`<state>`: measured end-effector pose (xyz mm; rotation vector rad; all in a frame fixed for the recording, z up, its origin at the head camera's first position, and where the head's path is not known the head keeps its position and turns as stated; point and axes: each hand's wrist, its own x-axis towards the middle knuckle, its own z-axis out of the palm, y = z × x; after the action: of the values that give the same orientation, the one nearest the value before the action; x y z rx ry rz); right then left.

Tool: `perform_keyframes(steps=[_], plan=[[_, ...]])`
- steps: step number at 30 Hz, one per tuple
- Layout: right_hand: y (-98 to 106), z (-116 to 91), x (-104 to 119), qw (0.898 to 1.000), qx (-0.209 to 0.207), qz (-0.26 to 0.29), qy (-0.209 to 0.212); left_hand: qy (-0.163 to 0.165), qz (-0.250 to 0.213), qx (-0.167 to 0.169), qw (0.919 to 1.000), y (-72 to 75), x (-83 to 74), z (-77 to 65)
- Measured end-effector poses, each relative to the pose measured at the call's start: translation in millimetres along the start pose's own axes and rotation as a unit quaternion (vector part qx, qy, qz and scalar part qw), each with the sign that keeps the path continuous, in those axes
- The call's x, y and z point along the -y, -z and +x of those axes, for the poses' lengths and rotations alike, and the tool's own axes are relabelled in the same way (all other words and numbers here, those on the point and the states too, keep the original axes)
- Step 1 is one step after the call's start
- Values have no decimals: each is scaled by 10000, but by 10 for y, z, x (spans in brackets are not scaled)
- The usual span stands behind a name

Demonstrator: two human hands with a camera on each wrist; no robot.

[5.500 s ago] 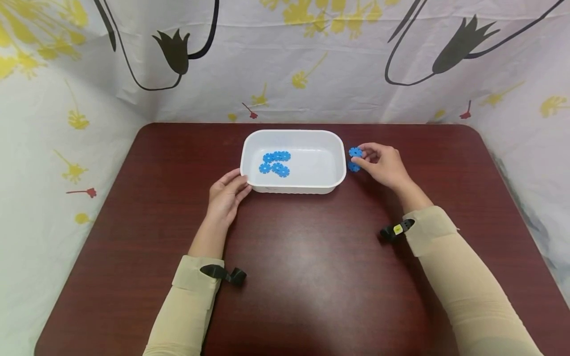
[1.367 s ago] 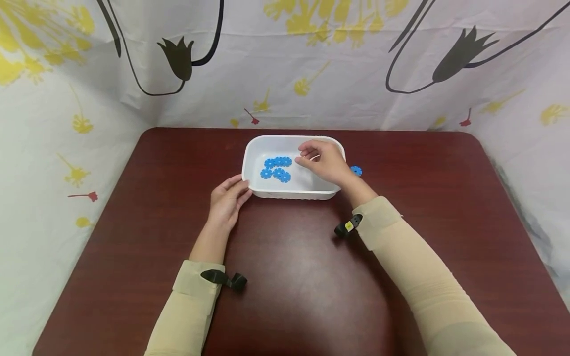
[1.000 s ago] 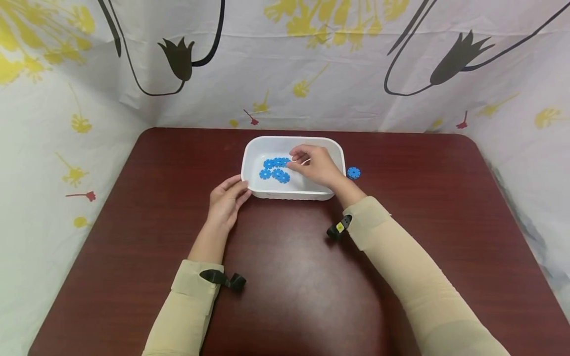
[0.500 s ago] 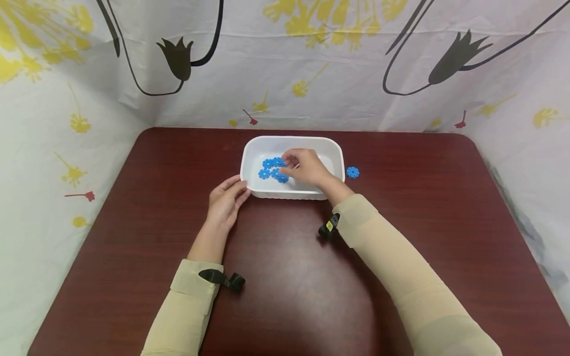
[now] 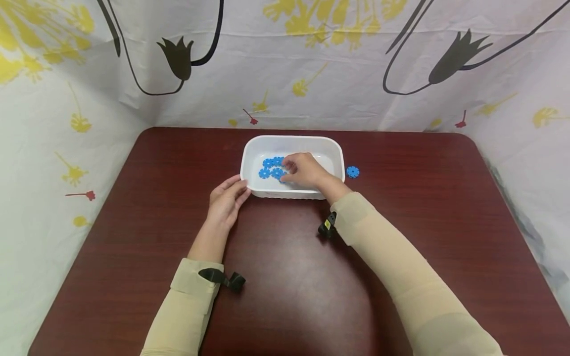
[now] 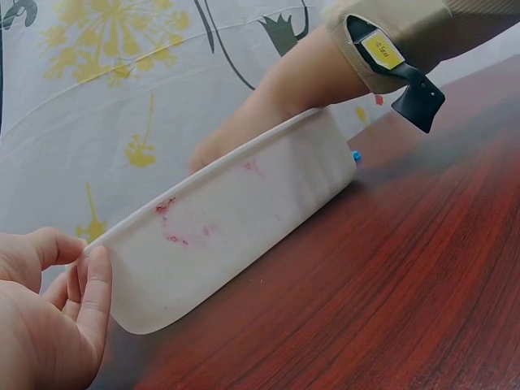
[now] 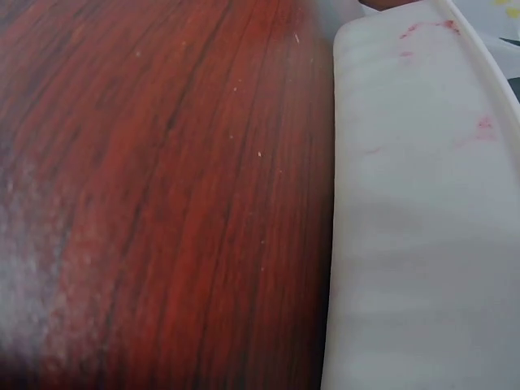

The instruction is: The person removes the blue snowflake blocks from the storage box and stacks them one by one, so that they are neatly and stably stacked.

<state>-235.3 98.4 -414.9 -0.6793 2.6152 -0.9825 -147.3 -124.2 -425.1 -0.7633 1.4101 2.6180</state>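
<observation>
A white plastic basin (image 5: 311,195) stands near the back of the table. My left hand (image 5: 224,201) grips its near left corner, thumb on the rim and fingers against the outer wall, as the left wrist view also shows. Several blue notched discs, flower-like snowflake pieces (image 5: 264,173), lie in the left half of the basin. My right hand (image 5: 306,170) reaches inside, thumb and index finger apart, with the fingertips at the right-hand discs and partly covering them. In the right wrist view only the basin's outer wall (image 7: 422,203) and the table show; that hand's fingers are hidden there.
One more blue disc (image 5: 353,172) is on the table just right of the basin; whether another lies under it cannot be told. The dark red table (image 5: 285,277) meets a patterned white cloth (image 5: 356,99) at the back and sides.
My right hand has left a blue disc on the table beside the basin, then moved left into the basin and down to the discs there. The left hand keeps its grip.
</observation>
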Motion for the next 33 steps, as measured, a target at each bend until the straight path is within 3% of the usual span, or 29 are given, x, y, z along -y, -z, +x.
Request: perform_keyframes(steps=[11, 23, 33], plan=[[-22, 9, 26, 9971, 394, -625, 158, 36, 98, -24, 9999, 14, 3, -1], [-2, -5, -1, 9985, 461, -285, 100, 31, 67, 65, 10000, 7, -2, 5], [17, -24, -48, 9982, 537, 190, -209, 23, 132, 69, 9999, 4, -9, -1]])
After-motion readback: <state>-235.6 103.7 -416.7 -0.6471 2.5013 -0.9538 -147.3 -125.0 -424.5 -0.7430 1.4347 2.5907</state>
